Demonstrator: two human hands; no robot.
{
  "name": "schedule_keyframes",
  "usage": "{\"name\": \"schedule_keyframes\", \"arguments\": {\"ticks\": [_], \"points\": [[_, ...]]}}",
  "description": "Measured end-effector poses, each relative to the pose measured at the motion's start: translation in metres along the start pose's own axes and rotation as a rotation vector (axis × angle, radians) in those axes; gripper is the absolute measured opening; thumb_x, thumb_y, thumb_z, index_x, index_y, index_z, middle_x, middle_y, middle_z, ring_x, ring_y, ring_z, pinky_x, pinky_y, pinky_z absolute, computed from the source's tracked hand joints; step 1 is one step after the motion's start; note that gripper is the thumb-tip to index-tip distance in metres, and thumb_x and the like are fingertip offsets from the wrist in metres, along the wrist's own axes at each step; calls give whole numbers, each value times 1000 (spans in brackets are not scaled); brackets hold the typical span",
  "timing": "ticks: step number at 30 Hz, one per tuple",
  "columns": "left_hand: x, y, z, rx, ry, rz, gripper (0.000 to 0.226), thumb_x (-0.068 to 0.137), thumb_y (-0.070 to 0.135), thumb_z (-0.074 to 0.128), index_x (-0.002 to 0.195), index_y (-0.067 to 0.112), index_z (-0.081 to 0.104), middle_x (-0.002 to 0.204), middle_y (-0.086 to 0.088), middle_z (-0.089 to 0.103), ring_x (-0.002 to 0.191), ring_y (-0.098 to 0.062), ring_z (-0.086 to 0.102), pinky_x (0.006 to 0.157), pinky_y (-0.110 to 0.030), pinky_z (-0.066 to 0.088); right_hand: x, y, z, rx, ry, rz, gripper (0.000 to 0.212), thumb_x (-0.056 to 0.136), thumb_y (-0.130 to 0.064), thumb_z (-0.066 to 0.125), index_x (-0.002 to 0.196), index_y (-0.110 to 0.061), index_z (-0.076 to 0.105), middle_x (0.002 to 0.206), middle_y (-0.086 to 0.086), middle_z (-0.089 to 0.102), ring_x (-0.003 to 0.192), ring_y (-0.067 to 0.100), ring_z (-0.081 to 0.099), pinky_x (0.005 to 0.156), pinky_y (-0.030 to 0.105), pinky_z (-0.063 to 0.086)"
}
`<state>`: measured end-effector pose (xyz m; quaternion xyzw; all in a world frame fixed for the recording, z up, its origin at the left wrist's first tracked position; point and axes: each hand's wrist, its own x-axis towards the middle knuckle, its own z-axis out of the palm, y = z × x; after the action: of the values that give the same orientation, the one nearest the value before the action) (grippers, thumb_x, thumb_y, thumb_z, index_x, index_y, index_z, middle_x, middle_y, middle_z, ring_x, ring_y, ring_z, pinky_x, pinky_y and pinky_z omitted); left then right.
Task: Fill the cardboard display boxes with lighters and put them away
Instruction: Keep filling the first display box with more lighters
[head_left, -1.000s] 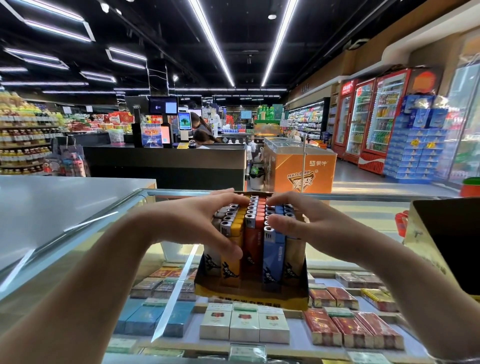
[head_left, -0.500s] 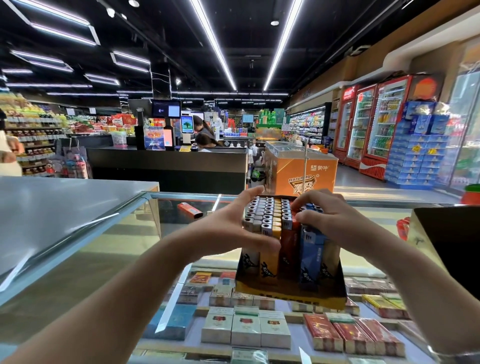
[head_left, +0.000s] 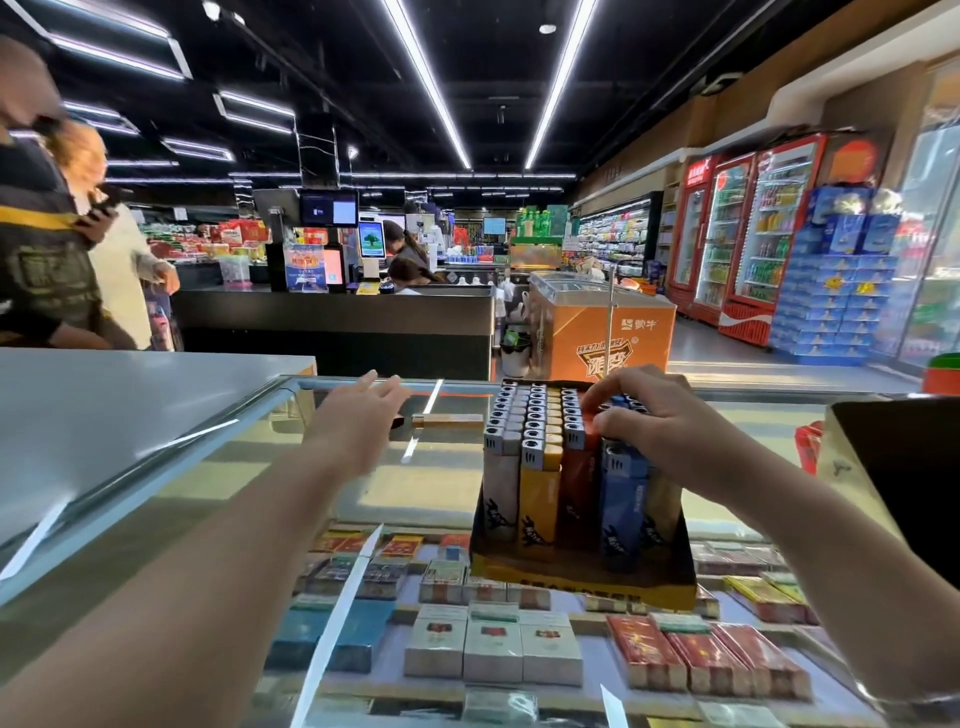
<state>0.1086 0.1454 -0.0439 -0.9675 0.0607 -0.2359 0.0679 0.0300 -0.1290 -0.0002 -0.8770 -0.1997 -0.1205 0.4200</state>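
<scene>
A yellow cardboard display box (head_left: 582, 584) stands on the glass counter, packed with upright lighters (head_left: 537, 467) in white, yellow, red and blue rows. My right hand (head_left: 654, 421) lies on top of the right rows, its curled fingers pressing on the red and blue lighter heads. My left hand (head_left: 358, 415) is stretched forward to the left of the box, fingers apart and holding nothing. Just beyond its fingertips a single loose lighter (head_left: 449, 420) lies flat on the glass.
Cigarette packs (head_left: 493, 649) fill the case under the glass. A grey counter (head_left: 104, 405) adjoins on the left, with two people (head_left: 57, 244) behind it. A dark open carton (head_left: 909, 493) stands at the right edge, a red object (head_left: 808, 447) beside it.
My left hand has let go of the lighters and reached forward-left toward the loose lighter. The box now sits further right, with my right hand still on it. Two people have come into view at the left.
</scene>
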Motion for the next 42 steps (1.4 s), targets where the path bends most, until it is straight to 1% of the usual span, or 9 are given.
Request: {"name": "schedule_keyframes", "arguments": {"ticks": [3, 6, 11, 18, 24, 30, 35, 38, 42], "points": [[11, -8, 12, 64, -85, 9, 67, 88, 0, 50, 145, 23, 23, 152, 1, 27, 139, -22, 25, 104, -38, 36, 2, 3, 0, -31, -4, 21, 7, 86, -22, 59, 87, -28, 58, 112, -4, 46, 117, 23, 37, 89, 37, 44], [12, -13, 17, -98, -138, -78, 56, 89, 3, 50, 140, 22, 36, 135, -2, 49, 113, -20, 51, 80, -26, 44, 3, 0, -1, -7, 0, 6, 7, 86, -20, 59, 85, -27, 59, 108, -5, 49, 109, 18, 42, 74, 21, 42], [11, -22, 15, 117, -170, -55, 40, 93, 15, 46, 132, 22, 44, 129, -4, 43, 117, -25, 40, 91, -35, 39, 0, -3, -1, -2, 11, -17, 7, 85, -16, 58, 86, -23, 60, 103, -4, 51, 94, 10, 48, 63, 4, 39], [6, -15, 14, -352, -171, -242, 23, 97, 26, 43, 116, 13, 41, 88, -7, 54, 70, -16, 55, 51, -24, 37, -2, -2, -1, -50, 21, 8, 7, 86, -20, 57, 90, -25, 60, 105, -4, 50, 116, 24, 37, 86, 31, 38], [15, 29, 8, -237, -61, 82, 34, 94, 28, 44, 125, 18, 34, 87, 3, 54, 69, -9, 53, 56, -23, 43, -3, -6, 1, -26, 6, -2, 10, 87, -19, 56, 83, -28, 58, 103, -4, 49, 103, 16, 44, 71, 21, 36], [22, 42, 6, -353, -241, -40, 43, 93, 14, 40, 135, 15, 31, 83, 1, 52, 68, -11, 51, 54, -26, 39, -2, -5, 0, -30, -7, -34, 11, 89, -21, 54, 83, -30, 54, 101, -7, 49, 88, 5, 48, 68, 19, 39], [18, 43, 1, -342, -234, -41, 43, 90, 10, 44, 132, 11, 40, 126, -11, 51, 105, -25, 52, 84, -35, 46, -1, -3, 0, -29, -13, -21, 9, 88, -24, 54, 81, -31, 55, 104, -6, 48, 103, 18, 45, 87, 36, 45], [12, 42, -7, -382, -256, -56, 22, 88, 12, 51, 110, 13, 51, 100, -6, 57, 77, -18, 56, 58, -26, 43, -1, -3, -1, -45, -19, -11, 9, 88, -25, 55, 82, -32, 55, 100, -12, 46, 106, 18, 41, 82, 32, 43], [4, 35, -26, -713, -253, -106, 6, 85, 11, 59, 88, 14, 55, 82, -6, 59, 71, -17, 56, 59, -24, 44, -3, -5, -1, -84, -20, -8, 4, 88, -26, 55, 86, -30, 55, 100, -10, 46, 112, 20, 35, 86, 36, 38]]}}
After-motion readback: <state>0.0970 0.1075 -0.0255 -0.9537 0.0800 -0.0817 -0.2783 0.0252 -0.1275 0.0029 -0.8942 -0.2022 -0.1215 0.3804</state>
